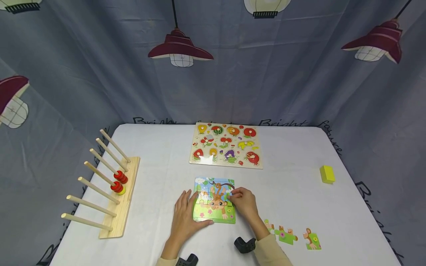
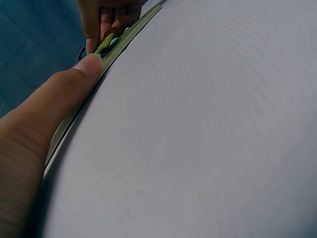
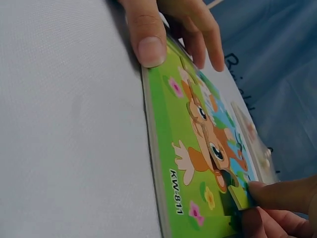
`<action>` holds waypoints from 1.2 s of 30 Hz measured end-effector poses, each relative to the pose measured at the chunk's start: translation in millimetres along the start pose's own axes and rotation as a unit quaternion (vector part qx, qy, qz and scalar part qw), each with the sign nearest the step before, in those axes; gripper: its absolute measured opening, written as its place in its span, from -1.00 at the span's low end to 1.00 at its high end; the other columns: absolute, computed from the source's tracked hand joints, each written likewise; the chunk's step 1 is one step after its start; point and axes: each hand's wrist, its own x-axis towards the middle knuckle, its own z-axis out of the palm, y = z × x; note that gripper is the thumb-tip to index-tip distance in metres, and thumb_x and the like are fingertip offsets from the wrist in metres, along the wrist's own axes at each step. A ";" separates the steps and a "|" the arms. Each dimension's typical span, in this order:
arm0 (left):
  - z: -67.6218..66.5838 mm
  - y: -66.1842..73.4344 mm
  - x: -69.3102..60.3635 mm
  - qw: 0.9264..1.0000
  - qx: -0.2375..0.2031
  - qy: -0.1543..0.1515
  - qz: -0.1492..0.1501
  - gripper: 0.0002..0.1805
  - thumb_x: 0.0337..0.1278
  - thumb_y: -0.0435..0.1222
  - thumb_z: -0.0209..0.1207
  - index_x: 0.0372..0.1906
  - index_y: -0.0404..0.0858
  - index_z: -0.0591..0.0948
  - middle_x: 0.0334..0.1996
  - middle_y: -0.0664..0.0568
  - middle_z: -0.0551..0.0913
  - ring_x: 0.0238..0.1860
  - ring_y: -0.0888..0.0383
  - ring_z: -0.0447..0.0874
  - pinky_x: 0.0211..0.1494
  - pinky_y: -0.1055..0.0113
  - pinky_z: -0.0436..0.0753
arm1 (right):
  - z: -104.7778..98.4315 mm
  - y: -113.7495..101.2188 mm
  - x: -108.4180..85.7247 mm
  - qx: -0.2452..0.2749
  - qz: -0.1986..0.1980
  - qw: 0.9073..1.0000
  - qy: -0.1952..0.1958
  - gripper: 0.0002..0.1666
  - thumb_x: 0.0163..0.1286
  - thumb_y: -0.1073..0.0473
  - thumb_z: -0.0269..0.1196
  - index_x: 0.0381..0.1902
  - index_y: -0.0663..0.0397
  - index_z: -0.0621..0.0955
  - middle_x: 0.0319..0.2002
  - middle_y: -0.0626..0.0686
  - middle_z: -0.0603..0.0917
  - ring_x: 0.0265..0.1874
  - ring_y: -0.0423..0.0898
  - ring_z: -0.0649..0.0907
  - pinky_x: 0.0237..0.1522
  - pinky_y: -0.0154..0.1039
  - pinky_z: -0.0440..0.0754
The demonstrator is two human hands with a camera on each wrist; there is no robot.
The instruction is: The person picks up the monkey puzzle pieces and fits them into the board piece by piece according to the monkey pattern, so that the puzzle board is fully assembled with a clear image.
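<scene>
A square jigsaw board [image 1: 209, 218] with a monkey picture lies at the middle of the table. My left hand [image 1: 185, 218] rests at its lower left, thumb on the front edge and loosely spread fingers along the left side. My right hand [image 1: 245, 204] is over the board's right edge and pinches a green jigsaw piece [image 3: 239, 197] between thumb and fingers. That piece looks tilted above a dark gap in the picture in the right wrist view. Loose jigsaw pieces lie right of my right forearm, among them a green one [image 1: 287, 236] and one with a monkey ear [image 1: 312, 240].
A wooden fruit puzzle [image 1: 226, 164] lies behind the board. To the left is a wooden peg stand [image 1: 128, 199] with upright rods and red and yellow rings [image 1: 119, 184]. A yellow block [image 1: 327, 174] sits at the right. A patterned grey curtain [image 1: 233, 92] hangs behind the table.
</scene>
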 end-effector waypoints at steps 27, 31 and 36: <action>1.3 -0.5 -0.8 1.000 -0.001 -0.016 -0.016 0.19 -0.67 0.41 0.27 0.30 -0.08 0.27 0.28 -0.12 0.28 0.36 -0.05 0.08 0.37 0.07 0.11 | 6.9 2.3 -3.4 -0.038 -0.062 0.997 0.023 -0.86 0.01 0.31 0.33 -0.41 0.22 0.62 -0.60 0.00 0.56 -0.65 -0.22 0.45 -0.65 -0.47 0.38; 1.4 -0.8 -0.9 1.000 -0.001 -0.016 -0.016 0.19 -0.67 0.41 0.27 0.30 -0.08 0.27 0.29 -0.12 0.27 0.36 -0.05 0.08 0.37 0.07 0.10 | 8.3 2.9 -2.7 -0.042 -0.066 0.997 0.023 -0.86 0.01 0.32 0.33 -0.41 0.20 0.62 -0.61 -0.01 0.54 -0.65 -0.22 0.44 -0.65 -0.47 0.37; 1.0 -0.8 -0.7 1.000 -0.004 -0.016 -0.016 0.19 -0.67 0.40 0.28 0.29 -0.08 0.27 0.29 -0.12 0.28 0.36 -0.06 0.08 0.38 0.07 0.11 | 9.2 3.2 -3.0 -0.047 -0.071 0.996 0.024 -0.87 0.01 0.32 0.33 -0.42 0.19 0.62 -0.61 -0.01 0.54 -0.64 -0.22 0.43 -0.65 -0.47 0.36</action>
